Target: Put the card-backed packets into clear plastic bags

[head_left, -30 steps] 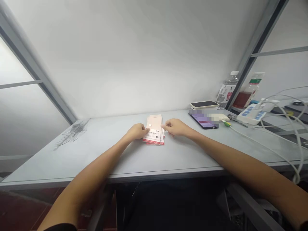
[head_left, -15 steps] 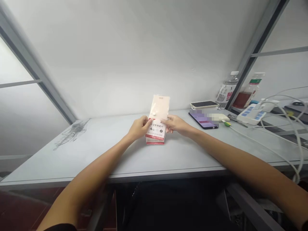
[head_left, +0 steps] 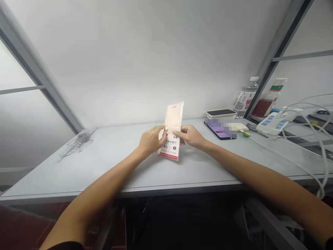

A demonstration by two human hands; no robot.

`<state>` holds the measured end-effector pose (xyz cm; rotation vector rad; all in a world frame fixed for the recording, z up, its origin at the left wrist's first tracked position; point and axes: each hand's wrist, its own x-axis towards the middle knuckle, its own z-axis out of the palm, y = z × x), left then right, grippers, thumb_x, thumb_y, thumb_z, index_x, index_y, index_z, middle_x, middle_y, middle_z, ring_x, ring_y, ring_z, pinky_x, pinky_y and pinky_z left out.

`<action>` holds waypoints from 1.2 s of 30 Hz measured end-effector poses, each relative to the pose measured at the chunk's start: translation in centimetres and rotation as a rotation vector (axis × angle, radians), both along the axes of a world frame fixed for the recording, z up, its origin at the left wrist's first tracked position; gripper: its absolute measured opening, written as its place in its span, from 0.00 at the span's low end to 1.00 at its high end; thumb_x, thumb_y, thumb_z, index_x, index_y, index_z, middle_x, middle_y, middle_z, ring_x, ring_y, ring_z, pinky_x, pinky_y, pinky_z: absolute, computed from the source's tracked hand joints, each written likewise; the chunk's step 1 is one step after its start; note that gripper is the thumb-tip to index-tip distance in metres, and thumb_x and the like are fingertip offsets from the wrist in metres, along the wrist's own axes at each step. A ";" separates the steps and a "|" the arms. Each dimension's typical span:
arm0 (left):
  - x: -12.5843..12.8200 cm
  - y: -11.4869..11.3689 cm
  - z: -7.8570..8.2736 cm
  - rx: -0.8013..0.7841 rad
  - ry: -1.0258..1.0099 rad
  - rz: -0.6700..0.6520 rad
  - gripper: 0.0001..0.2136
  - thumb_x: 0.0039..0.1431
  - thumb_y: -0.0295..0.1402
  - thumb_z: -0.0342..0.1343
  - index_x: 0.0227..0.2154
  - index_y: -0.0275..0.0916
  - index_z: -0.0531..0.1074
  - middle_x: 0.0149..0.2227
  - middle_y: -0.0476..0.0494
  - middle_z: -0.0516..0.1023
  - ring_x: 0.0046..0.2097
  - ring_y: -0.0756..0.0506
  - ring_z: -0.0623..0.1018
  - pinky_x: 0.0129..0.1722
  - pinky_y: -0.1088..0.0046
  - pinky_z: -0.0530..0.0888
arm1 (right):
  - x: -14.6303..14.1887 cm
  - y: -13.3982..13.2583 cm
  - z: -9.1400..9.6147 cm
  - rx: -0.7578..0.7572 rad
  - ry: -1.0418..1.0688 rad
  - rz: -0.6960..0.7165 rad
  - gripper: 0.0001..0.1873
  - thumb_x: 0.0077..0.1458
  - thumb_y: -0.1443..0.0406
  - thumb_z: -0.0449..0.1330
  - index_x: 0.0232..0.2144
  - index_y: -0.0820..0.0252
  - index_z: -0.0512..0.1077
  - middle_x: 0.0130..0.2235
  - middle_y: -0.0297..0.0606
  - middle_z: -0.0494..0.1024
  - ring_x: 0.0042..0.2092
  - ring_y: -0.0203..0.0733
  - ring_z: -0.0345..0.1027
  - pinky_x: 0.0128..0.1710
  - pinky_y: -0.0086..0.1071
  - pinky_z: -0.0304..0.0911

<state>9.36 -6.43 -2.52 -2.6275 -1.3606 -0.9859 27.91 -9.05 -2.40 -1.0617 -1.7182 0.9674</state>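
Ruler-set packet [head_left: 173,116] is up between both hands, over the middle of the surface [head_left: 104,177] — standing near upright, top leaning slightly right in view. Clear sleeve, pale pink upper part, white lower panel with black Chinese print, a "4" and a round black "20" mark, red band along the bottom edge. Can't tell if that edge touches the surface, or if more packets sit behind it.

Left hand [head_left: 153,139] pinches the left edge, thumb in front. Right hand [head_left: 193,136] grips the right edge around mid-height, thumb on the face, other fingers partly hidden behind.

Right of the hands: purple-screen phone [head_left: 215,129] lying flat, second phone [head_left: 221,113] with dark screen behind it. Further right: clear bottle [head_left: 245,100], bottle of dark red liquid [head_left: 262,107], white power strip [head_left: 272,124], tangled white cables [head_left: 322,152]. Far left — dark sketch-like marks [head_left: 79,143] on the surface.
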 end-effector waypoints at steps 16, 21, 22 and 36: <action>-0.7 0.8 0.0 0.025 0.186 -0.240 0.15 0.61 0.34 0.40 0.29 0.38 0.71 0.22 0.48 0.72 0.20 0.53 0.64 0.23 0.77 0.59 | 0.0 -0.4 -0.7 0.068 -0.050 0.029 0.14 0.50 0.59 0.55 0.21 0.64 0.69 0.21 0.35 0.72 0.21 0.33 0.64 0.18 0.26 0.58; -0.8 0.9 -0.1 0.049 0.189 -0.272 0.14 0.61 0.34 0.40 0.30 0.39 0.71 0.21 0.49 0.72 0.20 0.53 0.63 0.23 0.78 0.58 | 0.2 -0.3 -0.8 0.084 -0.072 0.048 0.14 0.51 0.60 0.55 0.20 0.63 0.68 0.20 0.35 0.72 0.21 0.33 0.63 0.18 0.26 0.57; -0.8 1.0 -0.2 0.054 0.193 -0.270 0.14 0.61 0.34 0.40 0.29 0.39 0.71 0.21 0.49 0.72 0.20 0.53 0.63 0.23 0.77 0.58 | 0.2 -0.3 -0.8 0.089 -0.077 0.053 0.14 0.51 0.60 0.55 0.20 0.63 0.68 0.20 0.34 0.72 0.21 0.33 0.63 0.19 0.26 0.57; -0.6 0.5 -0.3 0.026 0.163 -0.185 0.15 0.58 0.33 0.41 0.20 0.38 0.67 0.15 0.51 0.63 0.17 0.53 0.55 0.21 0.76 0.52 | 0.0 -0.4 -1.4 0.099 -0.082 0.113 0.14 0.52 0.60 0.54 0.20 0.63 0.67 0.19 0.33 0.69 0.20 0.32 0.62 0.19 0.26 0.57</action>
